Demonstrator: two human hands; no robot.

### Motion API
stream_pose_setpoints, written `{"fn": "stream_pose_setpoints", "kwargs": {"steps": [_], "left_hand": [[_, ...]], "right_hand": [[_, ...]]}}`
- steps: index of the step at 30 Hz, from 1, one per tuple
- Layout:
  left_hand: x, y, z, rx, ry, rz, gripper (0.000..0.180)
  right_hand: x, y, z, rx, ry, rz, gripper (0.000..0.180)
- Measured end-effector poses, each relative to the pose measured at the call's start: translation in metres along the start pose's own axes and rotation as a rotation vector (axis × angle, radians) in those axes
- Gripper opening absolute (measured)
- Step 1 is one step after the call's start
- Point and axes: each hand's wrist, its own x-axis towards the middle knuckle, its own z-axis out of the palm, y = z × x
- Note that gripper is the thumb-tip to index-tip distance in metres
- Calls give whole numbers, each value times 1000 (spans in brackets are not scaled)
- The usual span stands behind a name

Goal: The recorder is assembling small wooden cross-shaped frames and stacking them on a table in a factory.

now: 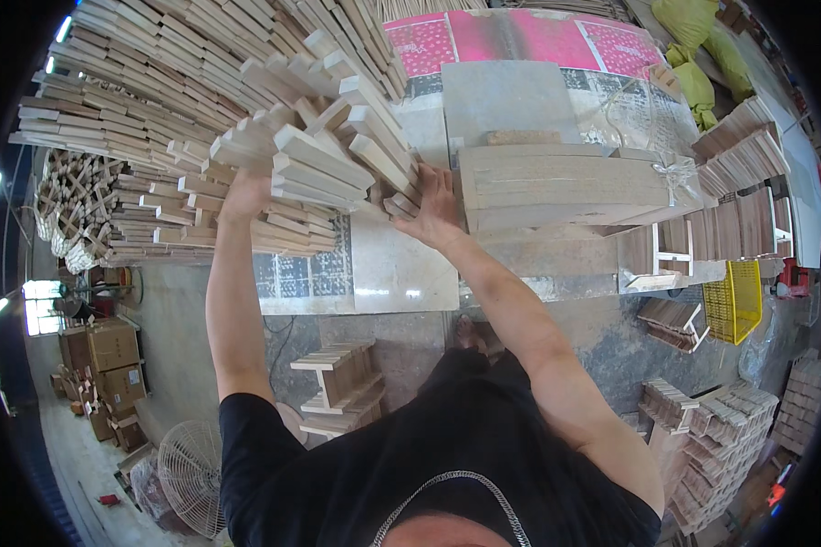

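A loose bundle of pale, square-cut wooden sticks (pixel 315 173) fans out between my two hands, its cut ends toward me. My left hand (pixel 246 193) presses on the bundle's left side, its fingers mostly hidden among the sticks. On the right side, my right hand (pixel 435 208) grips the bundle, with fingers against the outer sticks and the thumb toward their lower ends. Several sticks in the bundle are tilted and crossed. Beneath it lies a smooth pale board (pixel 406 273) on the worktable.
Long stacked wooden strips (pixel 155 64) fill the far left. Right of my hand stands a wrapped block of flat boards (pixel 566 187). Pink printed sheets (pixel 520 41) lie at the back. A yellow crate (pixel 732 301), stacked wood pieces (pixel 730 447) and a fan (pixel 192 474) stand around.
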Motion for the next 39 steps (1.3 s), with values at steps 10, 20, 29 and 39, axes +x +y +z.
{"fn": "stream_pose_setpoints", "kwargs": {"steps": [10,20,29,39], "left_hand": [[20,-4,-11,-118,73,-107,46],[41,6,-19,-283,-88,-356,60],[45,10,3,-252,-103,-383,62],[43,6,3,-232,-59,-367,64]], "right_hand": [[0,1,-4,-65,-88,-4,107],[1,-1,-3,-40,-20,6,99],[2,2,-8,-71,-47,-16,101],[5,-5,-10,-64,-101,36,101]]}}
